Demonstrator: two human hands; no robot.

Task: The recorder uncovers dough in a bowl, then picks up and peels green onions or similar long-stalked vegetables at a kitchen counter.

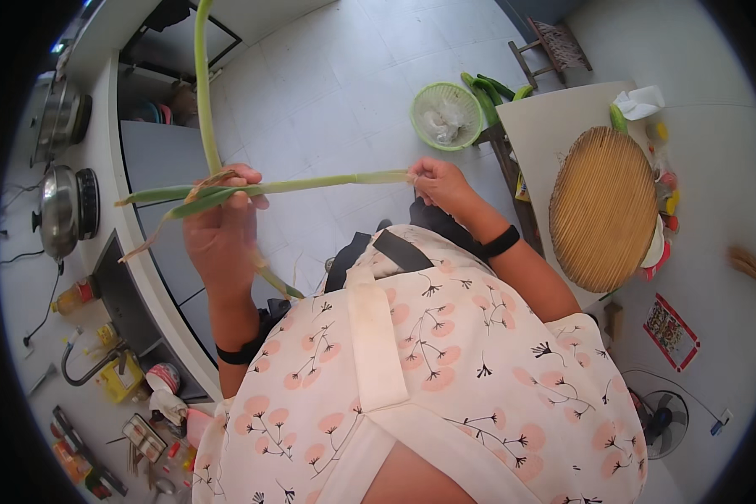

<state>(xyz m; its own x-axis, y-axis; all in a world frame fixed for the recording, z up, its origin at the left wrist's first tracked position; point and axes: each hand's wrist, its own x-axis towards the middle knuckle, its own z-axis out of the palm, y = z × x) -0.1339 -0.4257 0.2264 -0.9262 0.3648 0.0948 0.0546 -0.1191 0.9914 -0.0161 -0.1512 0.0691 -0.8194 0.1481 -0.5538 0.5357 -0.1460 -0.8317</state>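
A long green onion [309, 184] lies level between my two hands. My left hand [223, 220] grips it near its green leaves, where dry brown leaf tips hang down. The same hand also holds a second green onion [205, 94], whose stalk rises towards the top of the picture; leafy ends show below the wrist. My right hand [440, 183] pinches the pale end of the level onion between thumb and fingers. Some fingertips of both hands are hidden.
A green plastic basket [416, 126] with clear plastic bags stands ahead, beside several cucumbers [482, 97]. At right, a table [529, 120] bears a round, ridged wooden board [605, 208]. A counter with a sink [116, 271] and a lidded steel pot [60, 211] runs along the left.
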